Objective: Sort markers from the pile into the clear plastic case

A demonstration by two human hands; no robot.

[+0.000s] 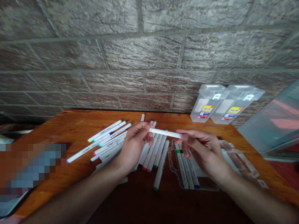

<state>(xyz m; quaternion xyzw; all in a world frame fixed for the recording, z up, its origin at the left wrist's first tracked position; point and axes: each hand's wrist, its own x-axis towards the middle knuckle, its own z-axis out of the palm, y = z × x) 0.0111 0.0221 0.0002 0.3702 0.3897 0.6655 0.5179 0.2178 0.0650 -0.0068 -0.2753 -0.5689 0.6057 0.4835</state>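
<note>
A white marker [166,133] is held level above the table between my two hands. My left hand [136,143] pinches its left end, and my right hand [205,151] grips its right end. Under and left of my left hand lies a loose pile of white markers [108,130] with coloured ends, partly hidden by that hand and forearm. More markers [157,152] lie side by side between my hands. Below my right hand, an open clear plastic case [173,161] holds several markers [188,171] in a row; my hand and forearm cover part of it.
Two clear plastic containers [204,101] with yellow labels stand upright at the back right. A brick wall [144,56] rises behind the wooden table [70,124]. At the left edge lies a pixelated, blurred object [30,174]. A large translucent bin [275,121] is at the right.
</note>
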